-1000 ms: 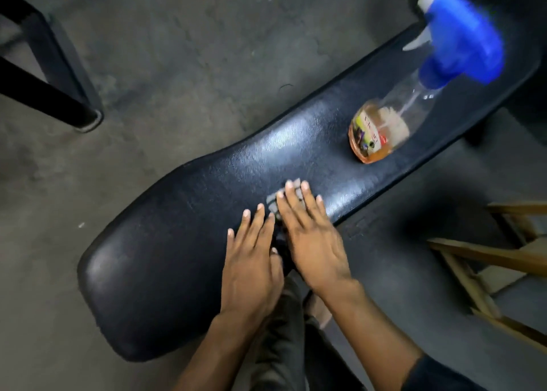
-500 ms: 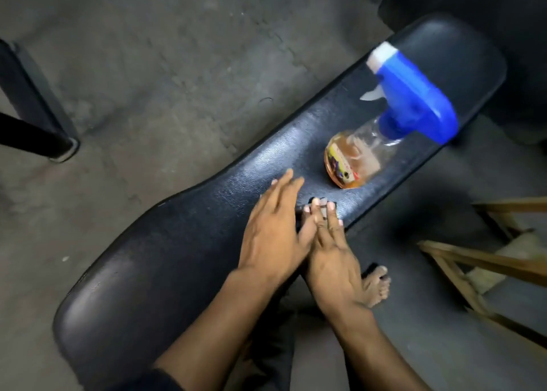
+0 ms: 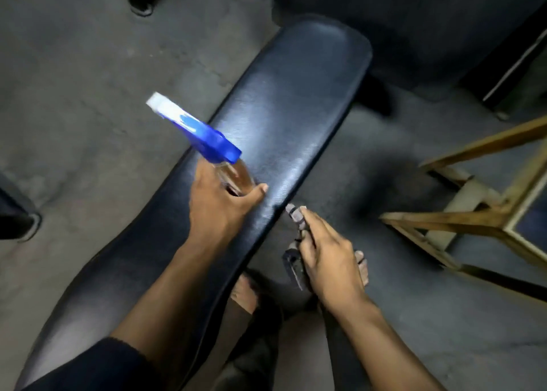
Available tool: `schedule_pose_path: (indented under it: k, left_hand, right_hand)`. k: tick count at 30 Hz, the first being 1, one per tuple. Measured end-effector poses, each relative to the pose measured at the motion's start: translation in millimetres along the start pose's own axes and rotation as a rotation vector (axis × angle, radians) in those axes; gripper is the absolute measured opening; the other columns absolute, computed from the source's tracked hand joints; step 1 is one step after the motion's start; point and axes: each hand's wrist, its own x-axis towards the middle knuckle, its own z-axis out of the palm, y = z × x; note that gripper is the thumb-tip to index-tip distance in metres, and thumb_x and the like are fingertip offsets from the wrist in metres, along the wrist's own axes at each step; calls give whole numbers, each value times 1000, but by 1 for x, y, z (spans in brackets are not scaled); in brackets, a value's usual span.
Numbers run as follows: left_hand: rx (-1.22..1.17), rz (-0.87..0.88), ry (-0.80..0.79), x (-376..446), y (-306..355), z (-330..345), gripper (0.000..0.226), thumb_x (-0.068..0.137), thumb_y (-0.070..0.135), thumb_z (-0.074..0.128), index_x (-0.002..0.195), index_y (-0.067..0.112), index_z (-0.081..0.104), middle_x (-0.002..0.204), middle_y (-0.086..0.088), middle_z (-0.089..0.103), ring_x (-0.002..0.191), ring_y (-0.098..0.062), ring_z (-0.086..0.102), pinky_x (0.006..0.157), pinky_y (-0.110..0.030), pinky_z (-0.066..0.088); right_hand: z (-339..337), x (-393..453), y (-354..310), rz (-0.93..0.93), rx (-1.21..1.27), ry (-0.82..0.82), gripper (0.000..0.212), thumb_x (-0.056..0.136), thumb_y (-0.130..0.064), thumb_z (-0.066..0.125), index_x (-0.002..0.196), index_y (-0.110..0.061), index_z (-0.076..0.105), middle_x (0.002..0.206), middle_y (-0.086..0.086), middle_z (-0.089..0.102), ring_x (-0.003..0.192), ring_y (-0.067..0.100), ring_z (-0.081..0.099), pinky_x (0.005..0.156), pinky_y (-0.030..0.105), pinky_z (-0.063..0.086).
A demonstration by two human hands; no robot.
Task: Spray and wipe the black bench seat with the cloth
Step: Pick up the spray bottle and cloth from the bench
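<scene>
Black bench seat (image 3: 284,118) running diagonally across the floor, spray bottle (image 3: 207,142) held over its middle by left hand (image 3: 220,205) fingers; cloth (image 3: 293,265) clutched in right hand (image 3: 328,260) off the near edge. Risk — nozzle aimed floorward, likely overspray. Wooden frame (image 3: 461,219) crowding right.

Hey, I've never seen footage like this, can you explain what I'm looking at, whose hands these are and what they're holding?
This is one picture from a camera worn on a person's head, looking down at their own two bare hands. There is no robot. A long black bench seat runs across a grey floor. The left hand grips a spray bottle with a blue trigger head, held over the seat. The right hand, off the seat's edge, holds a small grey cloth. A wooden frame stands to the right.
</scene>
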Motion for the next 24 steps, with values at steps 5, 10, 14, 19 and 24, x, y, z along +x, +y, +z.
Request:
schedule_pose_path:
  k: [5, 10, 14, 19, 24]
  left_hand:
    - [-2, 121, -43, -25, 42, 43, 67, 70, 36, 100, 117, 43, 54, 114, 12, 66, 97, 0, 62, 81, -1, 43]
    - [-18, 272, -253, -56, 98, 105, 59, 68, 29, 100, 115, 35, 64, 102, 11, 67, 97, 8, 63, 83, 1, 40]
    - [-36, 417, -320, -68, 143, 133, 66, 69, 26, 101, 112, 46, 56, 105, 18, 67, 96, 13, 61, 84, 0, 41]
    - [-120, 567, -415, -89, 231, 172, 67, 69, 31, 98, 118, 44, 55, 106, 16, 68, 103, 2, 68, 93, -19, 55]
    - [-84, 716, -692, -114, 303, 220, 36, 75, 34, 91, 98, 26, 65, 100, 5, 73, 108, -13, 73, 109, -36, 53]
  right_hand:
    - [-43, 7, 40, 44, 30, 138, 51, 103, -26, 48, 152, -19, 60, 154, 0, 65, 139, 17, 64, 121, 31, 46]
    - [-94, 12, 68, 94, 73, 293, 48, 106, -22, 50, 153, -21, 58, 155, 0, 64, 140, 16, 63, 121, 33, 47]
    - [-141, 8, 80, 98, 92, 465, 46, 105, -1, 60, 150, -6, 61, 152, 9, 66, 140, 20, 64, 122, 31, 43]
    - [-229, -20, 103, 134, 22, 711, 45, 103, -3, 58, 147, -4, 64, 151, 9, 67, 139, 21, 66, 123, 30, 43]
    - [-297, -56, 137, 287, -109, 794, 53, 97, 3, 62, 149, -7, 63, 155, 11, 64, 147, 27, 59, 126, 28, 36]
